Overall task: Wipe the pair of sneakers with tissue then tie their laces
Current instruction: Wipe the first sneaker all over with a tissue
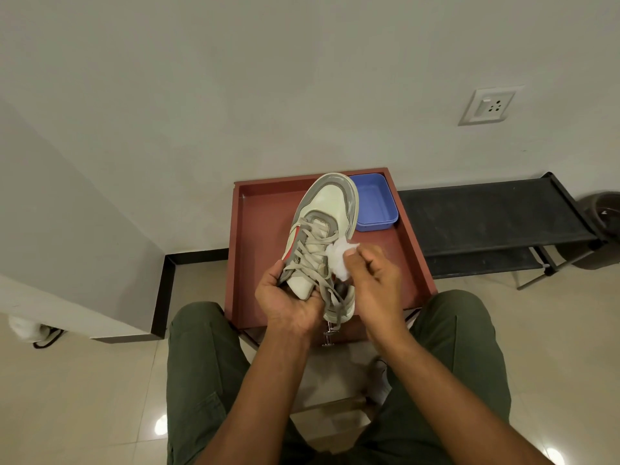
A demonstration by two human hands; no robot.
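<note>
Right hand (372, 270): thumb and fingers pinched on a wad of tissue (339, 258), pressed to the sneaker (327, 229) at its right side beside the laces (312, 253). Left hand (288, 298): fingers curled round the sneaker's heel end, toe pointing away, held up over the red tray (255, 250).

My take on the step: I'd keep the heel grip firm so the sneaker doesn't twist under pressure, wipe in short strokes along the side panel, and turn the wad to a clean face as it soils. Keep the tissue off the loose laces, they look untied and will snag.

Count: one sneaker in hand, I can't pick out the second for sure. One tissue wad. One blue tub (374, 204) just right of the sneaker's toe, on the tray. One black rack (486, 213) further right of it. One wall socket (488, 105) above that.
</note>
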